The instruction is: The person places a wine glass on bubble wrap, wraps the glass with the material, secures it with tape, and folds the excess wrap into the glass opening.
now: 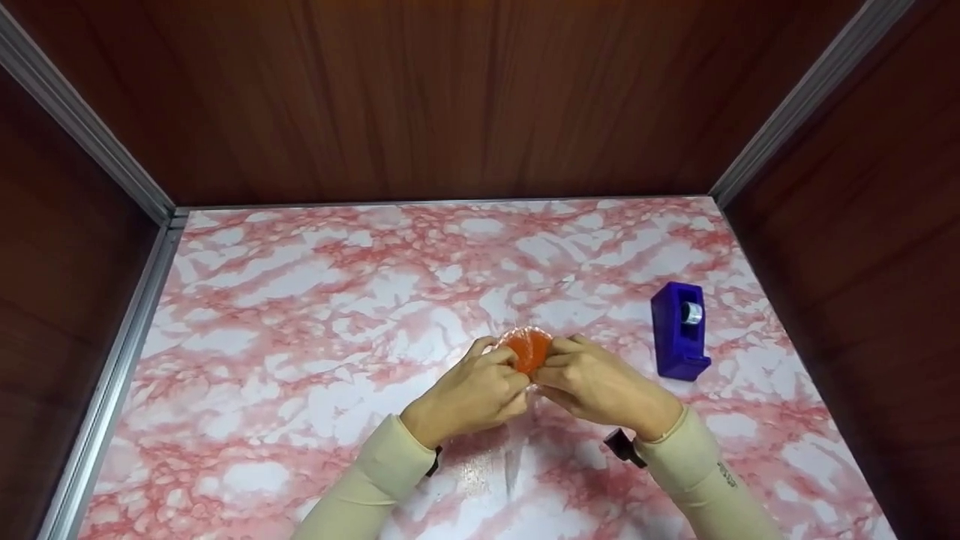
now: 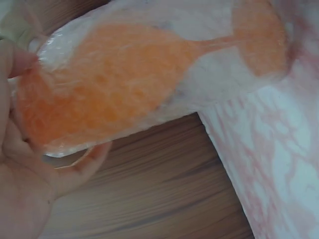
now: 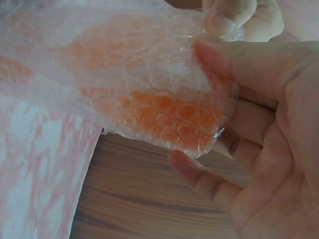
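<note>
An orange stemmed goblet (image 2: 119,74) lies inside clear bubble wrap (image 3: 184,117); its bowl end is toward the hands and its round foot toward the far side of the left wrist view. In the head view only the orange bowl end (image 1: 529,351) shows between the hands. My left hand (image 1: 476,388) grips the wrapped edge from the left, thumb on top. From the other side my right hand (image 1: 604,382) pinches the wrap's end with thumb and fingers, little finger extended below. The fingertips of both hands nearly meet at the edge.
A purple tape dispenser (image 1: 679,334) with a roll of clear tape stands to the right of the hands. The table (image 1: 285,315) has a red and white marbled top. Dark wood panels (image 1: 405,105) with metal edge rails enclose it at the back and both sides.
</note>
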Action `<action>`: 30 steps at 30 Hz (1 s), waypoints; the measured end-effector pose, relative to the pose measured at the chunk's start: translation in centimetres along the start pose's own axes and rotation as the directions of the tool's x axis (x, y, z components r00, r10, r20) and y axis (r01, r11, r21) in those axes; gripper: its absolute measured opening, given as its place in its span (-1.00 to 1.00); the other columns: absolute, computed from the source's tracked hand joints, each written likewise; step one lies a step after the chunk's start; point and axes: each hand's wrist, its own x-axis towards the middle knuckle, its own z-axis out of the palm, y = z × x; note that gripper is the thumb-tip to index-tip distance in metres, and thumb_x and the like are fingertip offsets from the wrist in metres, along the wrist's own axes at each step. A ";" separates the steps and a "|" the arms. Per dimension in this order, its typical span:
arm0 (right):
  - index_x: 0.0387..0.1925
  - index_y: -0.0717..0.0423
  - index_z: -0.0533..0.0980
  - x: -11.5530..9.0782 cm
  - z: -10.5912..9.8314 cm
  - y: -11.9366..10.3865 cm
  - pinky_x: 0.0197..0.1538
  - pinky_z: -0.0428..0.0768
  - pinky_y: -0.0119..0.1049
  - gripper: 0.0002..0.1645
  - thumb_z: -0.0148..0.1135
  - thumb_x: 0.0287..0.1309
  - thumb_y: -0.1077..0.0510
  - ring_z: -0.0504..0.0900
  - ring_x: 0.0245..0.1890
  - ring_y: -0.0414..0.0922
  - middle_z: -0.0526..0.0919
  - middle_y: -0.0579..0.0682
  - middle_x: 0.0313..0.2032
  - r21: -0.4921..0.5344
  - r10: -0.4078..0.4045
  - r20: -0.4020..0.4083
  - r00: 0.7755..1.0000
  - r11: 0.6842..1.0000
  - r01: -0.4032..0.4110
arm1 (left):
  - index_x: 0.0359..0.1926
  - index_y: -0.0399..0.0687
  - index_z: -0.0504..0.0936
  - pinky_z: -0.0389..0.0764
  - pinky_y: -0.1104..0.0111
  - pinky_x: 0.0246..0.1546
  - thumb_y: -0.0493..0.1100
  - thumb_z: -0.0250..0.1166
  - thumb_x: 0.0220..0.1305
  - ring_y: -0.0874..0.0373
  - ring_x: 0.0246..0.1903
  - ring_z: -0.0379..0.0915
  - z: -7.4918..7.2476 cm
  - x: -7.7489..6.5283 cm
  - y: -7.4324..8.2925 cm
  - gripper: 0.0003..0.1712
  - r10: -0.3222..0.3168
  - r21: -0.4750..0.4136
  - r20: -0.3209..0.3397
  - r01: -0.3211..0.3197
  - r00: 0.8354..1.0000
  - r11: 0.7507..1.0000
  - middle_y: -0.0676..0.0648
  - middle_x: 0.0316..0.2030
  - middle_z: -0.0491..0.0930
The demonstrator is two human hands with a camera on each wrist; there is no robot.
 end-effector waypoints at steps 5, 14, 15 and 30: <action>-0.38 0.06 0.56 -0.1 0.3 0.2 -0.19 0.51 -0.17 -0.86 0.41 0.17 0.16 0.52 -0.28 -0.07 0.67 -0.09 -0.43 0.016 -0.023 -0.038 0.999 1.000 0.024 | -0.54 0.06 0.51 0.47 0.09 0.10 -0.12 0.19 0.32 0.16 -0.23 0.49 -0.1 -0.1 -0.2 -0.74 -0.001 -0.027 0.013 0.002 1.000 1.000 0.15 -0.54 0.61; -0.15 0.08 0.65 -0.5 0.3 0.7 -0.05 0.55 -0.25 -0.78 0.34 0.13 0.17 0.54 -0.16 -0.12 0.67 -0.13 -0.25 0.219 0.062 0.012 0.998 0.974 -0.063 | -0.51 0.10 0.47 0.39 0.07 0.19 -0.03 0.20 0.26 0.18 -0.17 0.46 -0.3 0.0 -0.6 -0.79 -0.032 -0.104 0.088 0.042 0.996 0.994 0.19 -0.56 0.48; -0.11 0.09 0.65 -0.5 0.3 0.7 -0.04 0.56 -0.24 -0.74 0.33 0.13 0.17 0.54 -0.14 -0.13 0.67 -0.12 -0.23 0.228 0.068 0.016 0.998 0.971 -0.069 | -0.51 0.11 0.46 0.38 0.07 0.19 -0.02 0.21 0.23 0.18 -0.18 0.45 -0.3 0.0 -0.6 -0.79 -0.035 -0.114 0.090 0.046 0.995 0.992 0.20 -0.58 0.45; 0.02 0.11 0.64 -1.3 0.5 0.8 0.08 0.56 -0.27 -0.68 0.24 0.25 0.36 0.58 -0.02 -0.12 0.67 -0.07 -0.08 0.300 0.062 -0.040 0.997 0.953 -0.047 | -0.45 0.05 0.57 0.44 0.09 0.15 -0.13 0.20 0.36 0.17 -0.21 0.47 -1.1 -0.2 -0.5 -0.80 0.001 -0.103 0.117 0.011 0.993 0.995 0.16 -0.43 0.65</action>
